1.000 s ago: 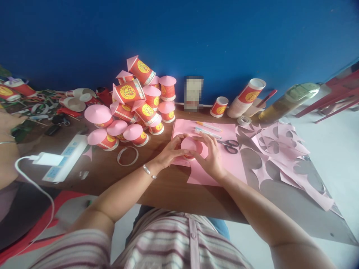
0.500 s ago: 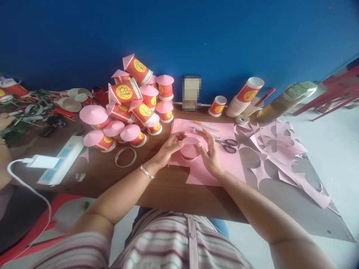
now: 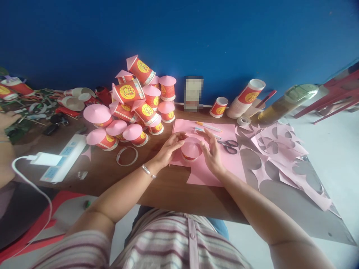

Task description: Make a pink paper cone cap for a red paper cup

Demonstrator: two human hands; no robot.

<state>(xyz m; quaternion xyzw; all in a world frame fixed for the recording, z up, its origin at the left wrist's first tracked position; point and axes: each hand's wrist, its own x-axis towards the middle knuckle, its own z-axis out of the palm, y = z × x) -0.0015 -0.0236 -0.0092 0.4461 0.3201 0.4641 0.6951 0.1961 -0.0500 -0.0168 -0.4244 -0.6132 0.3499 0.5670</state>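
A red paper cup with a pink cone top (image 3: 192, 148) stands on pink paper (image 3: 204, 173) in front of me. My left hand (image 3: 171, 148) is at its left side, fingers apart and curved around it, the thumb near the cone's edge. On the other side my right hand (image 3: 211, 153) is open, its thumb close to the rim of the cone and a small gap showing. Scissors (image 3: 230, 146) lie just right of my right hand, and markers (image 3: 209, 127) lie behind it on the paper.
Cone-topped cups (image 3: 127, 92) are piled at the left back, near a paper ring (image 3: 127, 156) and a power strip (image 3: 64, 158). Paper scraps (image 3: 280, 145), tape (image 3: 244, 121), stacked cups (image 3: 245, 99) and a bottle (image 3: 286, 102) sit at right. Another person's hand (image 3: 9, 118) shows far left.
My right hand has moved slightly right, its thumb away from the cone. The view has shifted a little, so the piled cups appear further right.
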